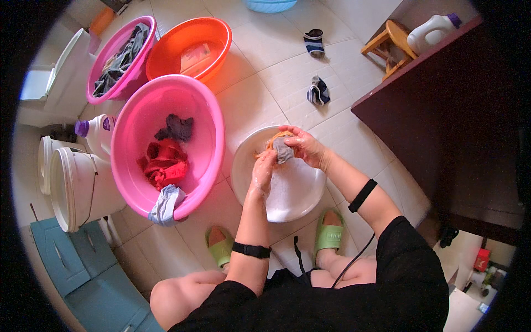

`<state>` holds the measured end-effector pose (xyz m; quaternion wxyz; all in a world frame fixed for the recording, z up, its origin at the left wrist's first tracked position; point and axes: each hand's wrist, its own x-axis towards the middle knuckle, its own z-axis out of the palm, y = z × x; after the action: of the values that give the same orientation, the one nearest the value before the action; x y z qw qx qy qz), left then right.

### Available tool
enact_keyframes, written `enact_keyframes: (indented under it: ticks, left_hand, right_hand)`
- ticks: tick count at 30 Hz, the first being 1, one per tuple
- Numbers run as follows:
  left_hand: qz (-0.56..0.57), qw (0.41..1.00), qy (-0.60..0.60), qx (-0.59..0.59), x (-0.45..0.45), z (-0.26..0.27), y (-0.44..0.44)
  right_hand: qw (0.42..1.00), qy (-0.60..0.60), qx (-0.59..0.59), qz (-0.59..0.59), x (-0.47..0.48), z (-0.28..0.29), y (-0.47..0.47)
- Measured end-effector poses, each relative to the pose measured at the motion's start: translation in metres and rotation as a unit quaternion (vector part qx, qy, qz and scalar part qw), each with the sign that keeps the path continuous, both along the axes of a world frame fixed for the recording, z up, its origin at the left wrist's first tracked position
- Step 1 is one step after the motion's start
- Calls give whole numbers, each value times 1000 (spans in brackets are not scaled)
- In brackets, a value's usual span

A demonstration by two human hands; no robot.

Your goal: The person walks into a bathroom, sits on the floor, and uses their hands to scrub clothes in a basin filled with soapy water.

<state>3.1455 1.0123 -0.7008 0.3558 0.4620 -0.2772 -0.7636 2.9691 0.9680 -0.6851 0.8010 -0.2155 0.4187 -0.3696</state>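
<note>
Both wet hands are over a white basin (pixel 286 199) on the tiled floor. My left hand (pixel 264 168) touches the lower left edge of a small grey cloth (pixel 283 150). Thumb and fingers of my right hand (pixel 305 147) grip that cloth from the right. Something orange (pixel 274 141), perhaps a cloth or net, lies against the grey cloth, partly hidden by the fingers. To the left, a large pink basin (pixel 124 137) holds red cloth (pixel 166 164) and dark cloth (pixel 176 128). A light blue cloth (pixel 166 204) hangs over its near rim.
An orange basin (pixel 222 50) and another pink basin (pixel 93 89) with dark clothes stand behind. Two striped socks (pixel 314 42) (pixel 318 90) lie on the floor. White buckets (pixel 70 186) and a detergent bottle (pixel 99 133) are left; a dark brown panel (pixel 448 124) is right.
</note>
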Motion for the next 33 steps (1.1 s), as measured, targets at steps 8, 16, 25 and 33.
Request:
enact_keyframes:
  ticks: [8, 16, 25, 33]
  left_hand:
    - [116, 992, 34, -37, 9, 10, -9]
    - [-94, 994, 48, -32, 18, 38, -13]
    - [-97, 946, 307, 34, 38, 74, -19]
    - [-241, 969, 14, 47, 62, 34, -26]
  right_hand:
    - [991, 132, -1, 31, -9, -21, 15]
    - [780, 356, -503, 107, -1, 0, 4]
    - [968, 73, -148, 186, -8, 54, 17]
    - [989, 20, -95, 113, -21, 31, 18]
